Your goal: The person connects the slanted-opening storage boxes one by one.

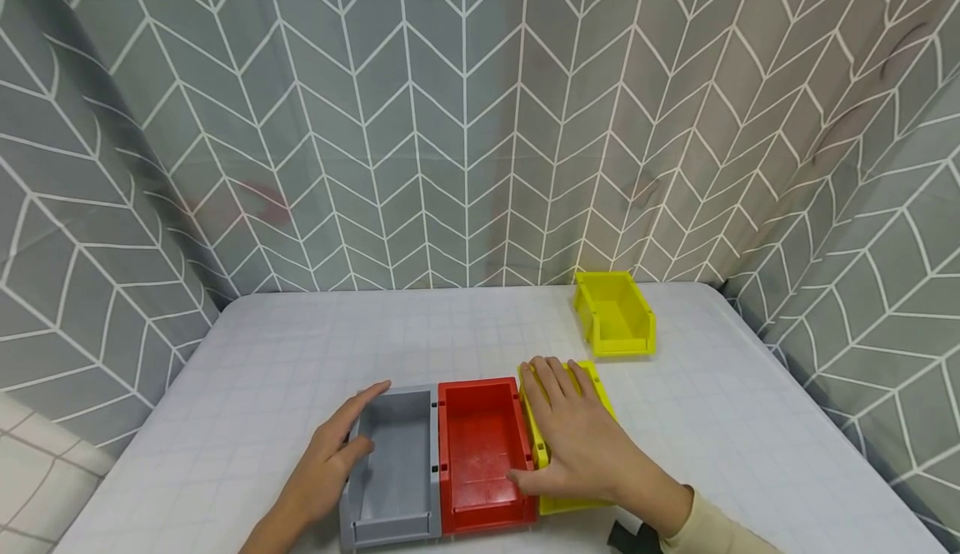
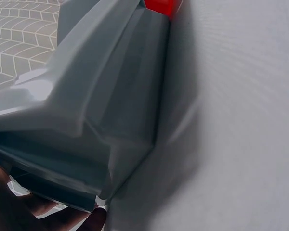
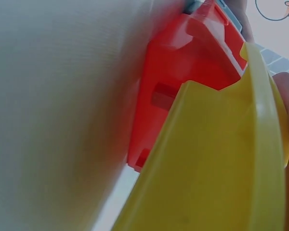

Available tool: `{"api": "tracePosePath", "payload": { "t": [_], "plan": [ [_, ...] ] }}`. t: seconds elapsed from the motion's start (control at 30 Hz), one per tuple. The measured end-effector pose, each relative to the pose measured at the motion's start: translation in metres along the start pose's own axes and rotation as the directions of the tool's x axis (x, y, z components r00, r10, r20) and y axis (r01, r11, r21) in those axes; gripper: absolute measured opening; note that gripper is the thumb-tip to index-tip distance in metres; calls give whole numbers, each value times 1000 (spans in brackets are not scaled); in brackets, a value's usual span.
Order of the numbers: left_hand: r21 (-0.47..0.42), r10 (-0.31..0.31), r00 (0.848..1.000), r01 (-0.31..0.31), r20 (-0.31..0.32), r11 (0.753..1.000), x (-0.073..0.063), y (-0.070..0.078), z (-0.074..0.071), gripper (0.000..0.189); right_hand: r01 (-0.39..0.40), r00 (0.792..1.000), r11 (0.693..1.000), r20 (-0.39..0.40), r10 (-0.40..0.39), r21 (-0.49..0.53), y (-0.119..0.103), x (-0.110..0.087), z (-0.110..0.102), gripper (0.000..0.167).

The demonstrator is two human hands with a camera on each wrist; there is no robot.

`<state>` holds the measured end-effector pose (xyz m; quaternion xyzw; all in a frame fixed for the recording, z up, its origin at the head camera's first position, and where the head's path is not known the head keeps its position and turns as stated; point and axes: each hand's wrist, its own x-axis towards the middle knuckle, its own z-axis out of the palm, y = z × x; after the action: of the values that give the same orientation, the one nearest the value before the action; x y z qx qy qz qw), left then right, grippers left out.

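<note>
A grey bin (image 1: 397, 454), a red bin (image 1: 483, 446) and a yellow bin (image 1: 570, 504) stand side by side near the table's front. My left hand (image 1: 326, 462) holds the grey bin by its left wall, thumb over the rim; the left wrist view shows the grey bin's side (image 2: 130, 82) with fingertips beneath its edge. Over the yellow bin lies my right hand (image 1: 573, 437), fingers on its far part, thumb reaching over the red bin. In the right wrist view the yellow bin (image 3: 207, 159) leans at an angle against the red bin (image 3: 178, 67). The right palm hides much of the yellow bin.
A second yellow bin (image 1: 615, 312) stands apart at the back right of the white table (image 1: 315, 329). Grey patterned curtains (image 1: 465, 121) hang behind and on both sides. A black strap (image 1: 633, 537) is near the right wrist.
</note>
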<state>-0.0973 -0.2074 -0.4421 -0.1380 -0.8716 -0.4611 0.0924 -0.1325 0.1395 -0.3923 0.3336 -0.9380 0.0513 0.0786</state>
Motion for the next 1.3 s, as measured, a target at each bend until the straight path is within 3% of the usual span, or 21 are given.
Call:
{"api": "tracePosePath", "payload": {
  "t": [0.47, 0.73, 1.07, 1.2, 1.3],
  "plan": [
    [-21, -3, 1000, 3, 6, 1000, -1, 3, 0, 76, 20, 1000, 1000, 3, -20, 2, 2, -2, 11, 116],
    [-26, -3, 1000, 3, 0, 1000, -1, 5, 0, 76, -5, 998, 1000, 63, 4, 8, 2, -4, 14, 126],
    [-24, 12, 1000, -12, -5, 1000, -2, 4, -1, 79, 21, 998, 1000, 55, -20, -19, 3, -3, 19, 134],
    [3, 13, 1000, -13, -6, 1000, -2, 4, -3, 79, 23, 995, 998, 97, -28, 56, 6, -1, 14, 132],
    [16, 4, 1000, -4, 11, 1000, -1, 3, -5, 77, 7, 993, 982, 118, -29, 187, 16, 1, 1, 122]
  ]
}}
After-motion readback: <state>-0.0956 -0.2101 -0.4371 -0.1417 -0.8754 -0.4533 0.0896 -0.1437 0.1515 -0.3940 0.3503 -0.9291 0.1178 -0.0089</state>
